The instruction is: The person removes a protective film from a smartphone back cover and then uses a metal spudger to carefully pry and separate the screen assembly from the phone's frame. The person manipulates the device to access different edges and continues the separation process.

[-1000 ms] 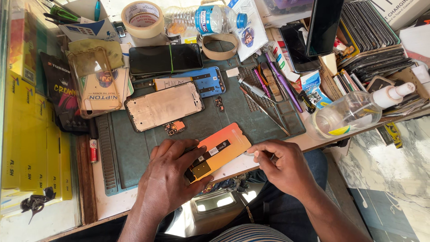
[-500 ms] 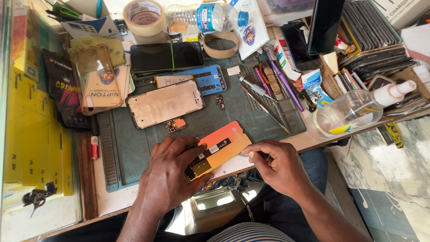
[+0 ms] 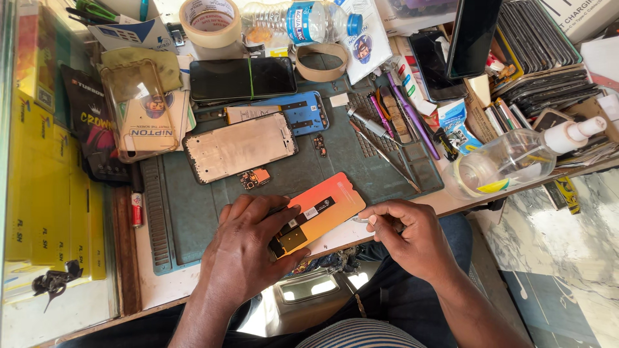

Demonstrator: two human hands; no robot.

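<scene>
Orange panel: a flat phone panel [image 3: 319, 212], orange fading to red, with a black flex strip and a small white sticker across it, lies slanted at the near edge of the green work mat [image 3: 193, 212].
Left hand: the left hand [image 3: 248, 248] lies over the panel's lower end, fingers curled around it and gripping it against the mat.
Right hand: the right hand [image 3: 406, 235], just right of the panel at the near edge of the tabletop, is pinched shut on something small and pale; I cannot tell what.
Mat middle: a bare metal phone frame [image 3: 240, 147] lies there, with a blue phone back [image 3: 293, 111] just behind it.
Packages: yellow boxes [image 3: 48, 193] stand stacked along the left edge; a clear phone case [image 3: 132, 106] rests on a pale printed packet near the far left corner.
Far edge: a tape roll [image 3: 210, 19] and a clear bottle with a blue label [image 3: 303, 20] lie side by side.
Right edge: a clear spray bottle [image 3: 516, 161] lies on its side.
</scene>
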